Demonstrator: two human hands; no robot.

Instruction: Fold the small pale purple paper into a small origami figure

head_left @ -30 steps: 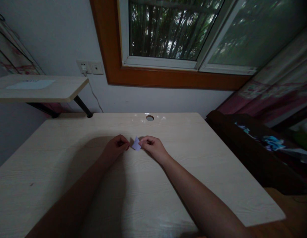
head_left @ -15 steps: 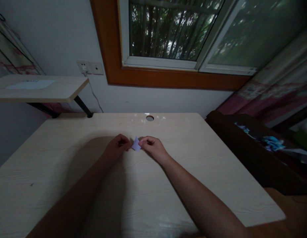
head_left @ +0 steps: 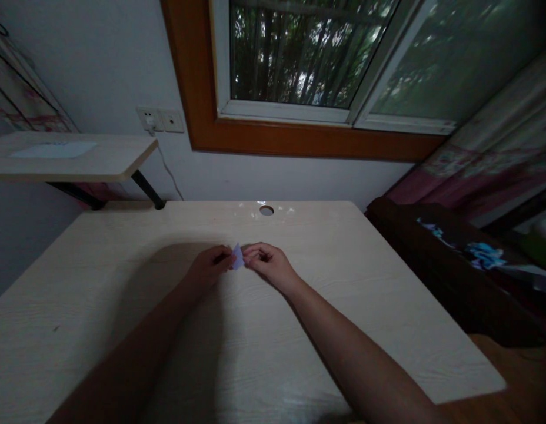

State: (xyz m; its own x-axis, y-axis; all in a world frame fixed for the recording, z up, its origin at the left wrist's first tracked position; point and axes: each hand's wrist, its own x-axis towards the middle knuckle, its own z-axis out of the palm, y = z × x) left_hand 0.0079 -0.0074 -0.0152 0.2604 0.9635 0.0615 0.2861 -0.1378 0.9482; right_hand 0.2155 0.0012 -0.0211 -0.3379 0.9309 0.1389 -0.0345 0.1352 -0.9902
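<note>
A small, pale purple piece of folded paper [head_left: 237, 257] is held just above or on the light wooden desk [head_left: 370, 306], between my two hands. My left hand [head_left: 209, 263] is closed, pinching the paper's left side with thumb and fingertips. From the other side, my right hand [head_left: 269, 261] has its thumb and bent fingers closed at the paper's right edge. The paper has a pointed top, and its lower left part is covered by my left fingers. Its exact folds are too small to make out.
A round cable hole [head_left: 266, 211] lies near the desk's back edge. At the left, a raised shelf [head_left: 123, 159] on black posts carries a white sheet [head_left: 56, 150]. Behind the desk is a window [head_left: 308, 59]; a dark wooden piece of furniture [head_left: 427, 253] stands at the right.
The paper has shifted slightly left and turned, showing a narrower face. My left thumb now overlaps its left side, and my right fingertips have moved from its face to its right edge.
</note>
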